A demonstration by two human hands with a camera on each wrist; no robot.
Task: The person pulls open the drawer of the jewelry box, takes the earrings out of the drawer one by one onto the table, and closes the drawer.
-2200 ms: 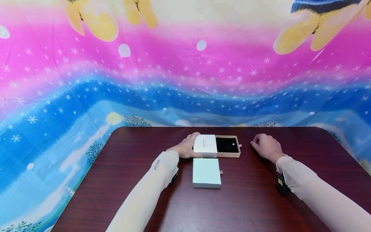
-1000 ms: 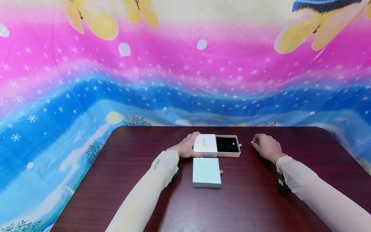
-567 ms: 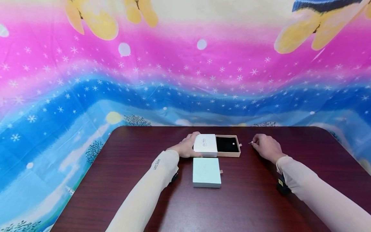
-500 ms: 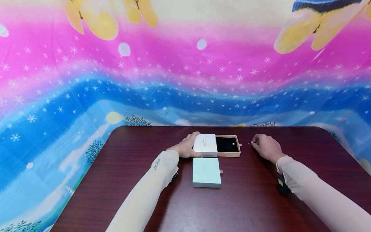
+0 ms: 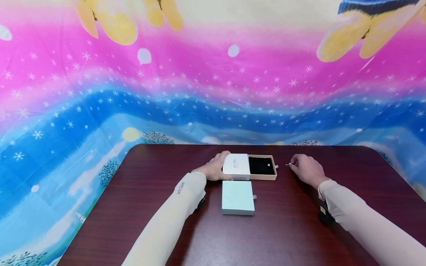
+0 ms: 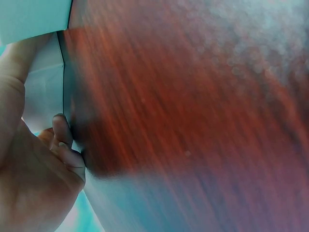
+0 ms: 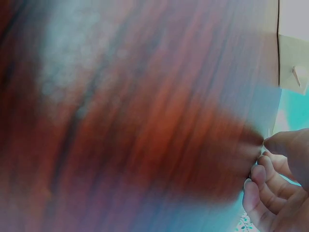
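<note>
My left hand (image 5: 214, 168) grips the left end of a white jewelry box (image 5: 237, 166) with dark lettering, thumb on the near side and fingers over the far side. Its drawer (image 5: 263, 177) is pulled out to the right, showing a black pad (image 5: 259, 165) that bears one white pearl (image 5: 269, 165). To the right of the drawer, my right hand (image 5: 307, 170) pinches a tiny pearl earring (image 5: 289, 163) between thumb and index finger, its thin silvery pin pointing left. In the right wrist view the other fingers (image 7: 273, 188) are curled under, near the table.
A second, pale mint box (image 5: 237, 197), closed, lies just in front of the white one, with a small ribbon tab on its right side. Both stand on a dark red wooden table (image 5: 286, 236). A colourful printed curtain (image 5: 213, 74) hangs behind the far edge.
My right thumb and index finger have shifted slightly, and the pearl earring now shows more clearly at their tips. The left hand and both boxes have kept their places.
</note>
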